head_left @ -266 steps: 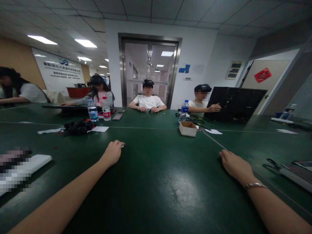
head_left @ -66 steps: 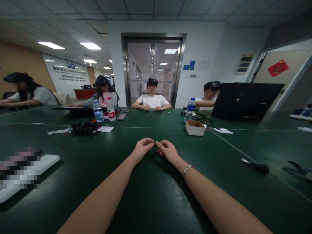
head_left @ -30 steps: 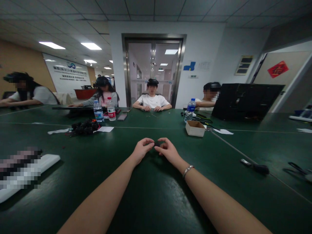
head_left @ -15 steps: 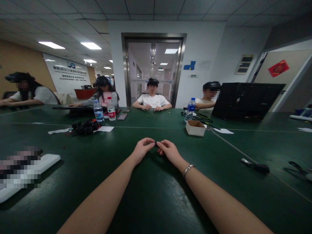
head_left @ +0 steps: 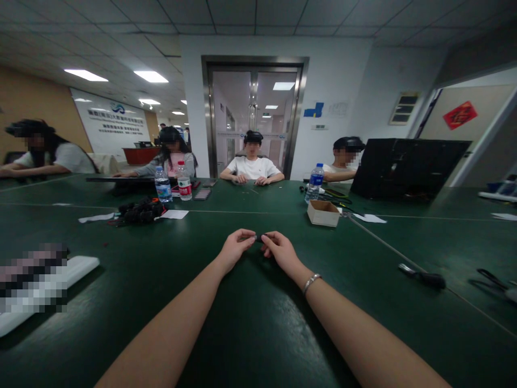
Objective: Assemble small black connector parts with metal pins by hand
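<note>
On the near side of the green table (head_left: 250, 334), approx. mid-width, a small dark piece (head_left: 259, 237) sits btwn the L hand (head_left: 235, 249) and R hand (head_left: 280, 249), prob. just above the surface, though contact w/ the tabletop can't be ruled out. Progress, as far as it shows: piece is picked up and both hands are on it, so handling looks underway, prob. mid-job; it's not set down, so letting go of it is left at min. Can't tell if any part of it has been fitted, turned or taken off. L thumb and index are nearly closed, pinching one end; R thumb and fingers are likewise nearly closed on the other, remaining R fingers curled loosely below. Piece looks blackish, short, approx. as wide as the gap btwn the hands, w/ most of it hidden by fingertips; surface, markings and exact shape too small to make out. Nearby: open cardboard box (head_left: 323, 217) beyond the R hand, and a black-handled item (head_left: 432, 279) w/ a shiny end well off to the right.
</note>
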The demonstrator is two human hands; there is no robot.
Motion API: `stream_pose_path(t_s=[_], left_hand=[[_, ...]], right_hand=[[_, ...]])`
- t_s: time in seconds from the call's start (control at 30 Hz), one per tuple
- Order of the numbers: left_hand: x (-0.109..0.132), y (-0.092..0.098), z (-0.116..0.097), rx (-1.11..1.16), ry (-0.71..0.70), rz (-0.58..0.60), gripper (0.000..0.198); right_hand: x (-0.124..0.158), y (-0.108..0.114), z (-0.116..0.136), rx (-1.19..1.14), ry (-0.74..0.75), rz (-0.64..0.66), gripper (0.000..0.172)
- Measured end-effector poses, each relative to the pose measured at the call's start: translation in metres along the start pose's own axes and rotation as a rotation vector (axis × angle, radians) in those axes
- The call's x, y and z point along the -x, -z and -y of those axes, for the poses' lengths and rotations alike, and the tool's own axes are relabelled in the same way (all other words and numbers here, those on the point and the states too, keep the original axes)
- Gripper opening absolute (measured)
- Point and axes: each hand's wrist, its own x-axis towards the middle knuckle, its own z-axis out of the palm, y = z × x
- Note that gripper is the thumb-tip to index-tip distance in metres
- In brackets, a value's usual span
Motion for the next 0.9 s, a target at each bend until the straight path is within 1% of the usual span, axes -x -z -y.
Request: stream_pose_path(t_s=[0.1, 0.27, 0.6, 0.67, 0.77, 0.8, 0.9], left_hand=[[-0.001, 0.002, 0.003, 0.013, -0.024, 0.020, 0.028], [-0.001, 0.003, 0.004, 0.056, -0.017, 0.030, 0.026], [0.002, 0.000, -0.004, 0.095, -0.012, 0.038, 0.029], [0.003, -0.001, -0.006, 0.115, -0.010, 0.030, 0.034], [0.004, -0.002, -0.007, 0.152, 0.032, -0.008, 0.044], [0.004, -0.003, -0.008, 0.151, 0.055, -0.015, 0.045], [0.004, -0.006, -0.008, 0.043, 0.088, 0.007, 0.035]], right_hand=[[0.000, 0.000, 0.000, -0.003, 0.005, -0.003, 0.037], [0.000, 0.001, -0.001, -0.013, 0.009, 0.008, 0.036], [0.000, 0.001, -0.002, -0.003, 0.005, 0.025, 0.035], [0.000, 0.001, -0.002, -0.006, 0.003, 0.021, 0.035], [0.000, 0.000, -0.002, -0.002, 0.004, 0.014, 0.035], [0.000, 0.000, -0.002, -0.001, 0.005, 0.015, 0.035], [0.000, 0.001, -0.002, 0.000, 0.019, 0.039, 0.035]])
